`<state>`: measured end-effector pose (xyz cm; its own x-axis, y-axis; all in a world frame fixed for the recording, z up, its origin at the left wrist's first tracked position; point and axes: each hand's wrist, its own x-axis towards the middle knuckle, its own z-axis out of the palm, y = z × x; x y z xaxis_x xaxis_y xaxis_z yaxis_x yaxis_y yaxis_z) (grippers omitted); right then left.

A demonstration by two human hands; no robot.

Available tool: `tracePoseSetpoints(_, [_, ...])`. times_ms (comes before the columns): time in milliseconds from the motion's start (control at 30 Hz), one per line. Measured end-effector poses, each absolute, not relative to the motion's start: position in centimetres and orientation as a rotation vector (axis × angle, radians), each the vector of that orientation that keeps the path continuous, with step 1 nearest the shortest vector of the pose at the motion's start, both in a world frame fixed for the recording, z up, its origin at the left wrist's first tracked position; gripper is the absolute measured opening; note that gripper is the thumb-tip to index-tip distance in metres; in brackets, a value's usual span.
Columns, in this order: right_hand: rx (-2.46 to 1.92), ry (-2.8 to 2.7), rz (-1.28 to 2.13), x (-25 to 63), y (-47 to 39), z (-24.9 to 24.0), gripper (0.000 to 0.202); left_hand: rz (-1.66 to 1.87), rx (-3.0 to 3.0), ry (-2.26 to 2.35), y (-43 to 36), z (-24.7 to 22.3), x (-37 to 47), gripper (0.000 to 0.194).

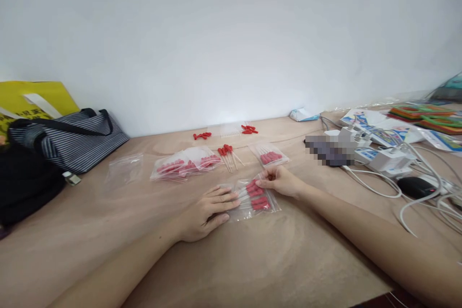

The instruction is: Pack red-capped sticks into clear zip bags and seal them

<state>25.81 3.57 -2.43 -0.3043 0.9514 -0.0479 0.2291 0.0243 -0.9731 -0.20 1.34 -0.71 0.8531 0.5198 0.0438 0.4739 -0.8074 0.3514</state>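
A clear plastic bag (243,214) lies flat on the table in front of me, with several red-headed white sticks (260,202) inside. My left hand (207,214) rests on its left side, fingers stretched out over the stick ends. At the bag's upper right edge, the thumb and fingers of my right hand (276,180) are pinched together on the plastic. Just beyond lie loose red-headed sticks (227,154). A filled bag (270,155) is behind my right hand, and a pile of filled bags (184,163) lies to the left.
Red pieces (202,135) and more red pieces (249,129) lie near the wall. An unfilled clear bag (124,167) and a striped bag (90,137) are on the left. To the right are a phone (328,151), white cables (375,190), chargers (391,160) and a black mouse (415,186).
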Motion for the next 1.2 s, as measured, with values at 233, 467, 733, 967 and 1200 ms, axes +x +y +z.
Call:
tracePoseSetpoints(233, [-1.11,-1.382,1.47,26.3,3.2,-2.7,0.035,0.493,2.702,0.928,1.2,-1.1,-0.6,0.043])
tracePoseSetpoints(467, [-0.966,-0.821,1.272,28.0,4.9,-2.6,0.01,0.9,2.715,1.229,1.6,-0.9,-1.0,0.04])
tracePoseSetpoints(733, [-1.084,-0.635,1.146,28.4,6.6,-2.6,0.006,1.136,2.372,2.363,6.2,1.2,-9.8,0.042])
tracePoseSetpoints(967, [-1.466,-0.797,0.69,28.8,5.6,-3.7,0.04,0.353,1.782,2.672,8.9,0.3,-17.6,0.064])
tracePoseSetpoints(1200, [-1.243,-1.67,0.176,26.2,3.6,-2.9,0.009,0.169,1.824,2.554,6.6,-0.6,-19.4,0.054])
